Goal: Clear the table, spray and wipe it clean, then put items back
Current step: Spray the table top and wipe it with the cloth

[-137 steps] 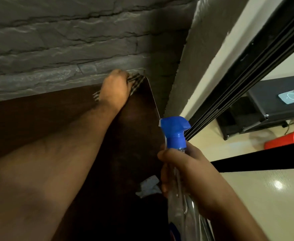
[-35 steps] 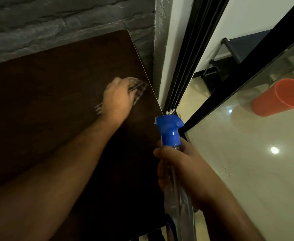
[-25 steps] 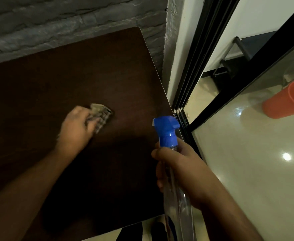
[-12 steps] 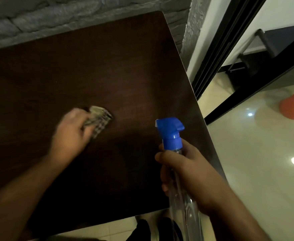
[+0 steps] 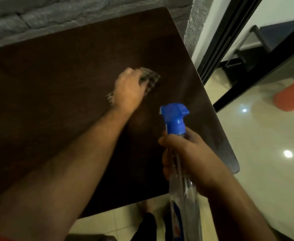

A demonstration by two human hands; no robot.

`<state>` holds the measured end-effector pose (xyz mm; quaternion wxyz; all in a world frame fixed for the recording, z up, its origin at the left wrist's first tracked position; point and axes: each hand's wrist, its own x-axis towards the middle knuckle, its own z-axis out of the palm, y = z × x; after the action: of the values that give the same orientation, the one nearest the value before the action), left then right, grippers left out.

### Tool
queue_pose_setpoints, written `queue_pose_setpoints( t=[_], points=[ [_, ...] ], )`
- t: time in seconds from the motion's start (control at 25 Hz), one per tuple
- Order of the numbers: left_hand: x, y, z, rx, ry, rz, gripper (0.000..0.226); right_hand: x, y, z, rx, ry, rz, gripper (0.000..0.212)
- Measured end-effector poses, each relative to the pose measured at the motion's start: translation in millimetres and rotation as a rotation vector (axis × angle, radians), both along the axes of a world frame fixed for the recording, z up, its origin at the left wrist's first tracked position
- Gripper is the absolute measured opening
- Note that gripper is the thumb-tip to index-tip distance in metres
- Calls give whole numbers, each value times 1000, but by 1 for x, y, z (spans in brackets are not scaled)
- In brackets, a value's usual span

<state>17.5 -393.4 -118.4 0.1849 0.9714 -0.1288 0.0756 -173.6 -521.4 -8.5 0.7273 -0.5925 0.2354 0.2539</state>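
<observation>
the left hand (image 5: 129, 92) presses a bunched checked cloth (image 5: 149, 80) onto the dark tabletop (image 5: 56, 87) to wipe it, while the right hand (image 5: 186, 157), nearer its front edge, grips the spray bottle (image 5: 175, 122) ready.

- The left arm comes in from about 7 o'clock and stretches toward 1 o'clock, bare, with the elbow almost straight.
- The left hand (image 5: 129, 92) is seen from the back, palm down. Its fingers are curled round a checked cloth (image 5: 150, 80) and press it down; the cloth shows past the knuckles toward 2 o'clock. The hand is a little blurred.
- The right arm comes in from about 5 o'clock and points toward 11 o'clock, also bare.
- The right hand (image 5: 186, 159) is nearer to the camera, its fingers wrapped round the neck of a spray bottle (image 5: 175, 122). The nozzle points toward 9 o'clock.
- The hands are apart and do not touch.
</observation>
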Motion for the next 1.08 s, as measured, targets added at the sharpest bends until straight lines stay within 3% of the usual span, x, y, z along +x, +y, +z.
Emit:
queue_pose_setpoints(
  t=[0.12, 0.2, 0.32, 0.4, 0.48, 0.64, 0.76, 0.92, 1.08],
  points=[
    [-80, -4, 7, -34, 134, -332, 18, -9, -2, 5, -4, 7, -6, 20],
    [-111, 33, 4, -35, 145, -400, 22, -15, -6, 4, -2, 14, 9, 19],
    [-98, 78, -1, -8, 56, -154, 23, -22, -18, -3, -15, 36, 32, 21],
    [-62, 62, -2, 27, 30, 124, 23, -26, -31, -5, -28, 48, 43, 21],
    [-25, 15, -1, 12, 5, 235, 30, -32, -46, -4, -49, 51, 41, 22],
    [4, -106, -3, -44, 33, 97, 34, -43, -76, -4, -96, 29, 32, 21],
    [-35, -158, -1, -42, 51, -73, 26, -45, -97, -8, -134, 40, 19, 23],
    [-126, -112, 3, -69, 147, -399, 16, -47, -112, -8, -137, 13, 12, 18],
    [-158, -22, 3, -1, 100, -258, 20, -51, -120, -7, -109, 10, 27, 20]
  ],
)
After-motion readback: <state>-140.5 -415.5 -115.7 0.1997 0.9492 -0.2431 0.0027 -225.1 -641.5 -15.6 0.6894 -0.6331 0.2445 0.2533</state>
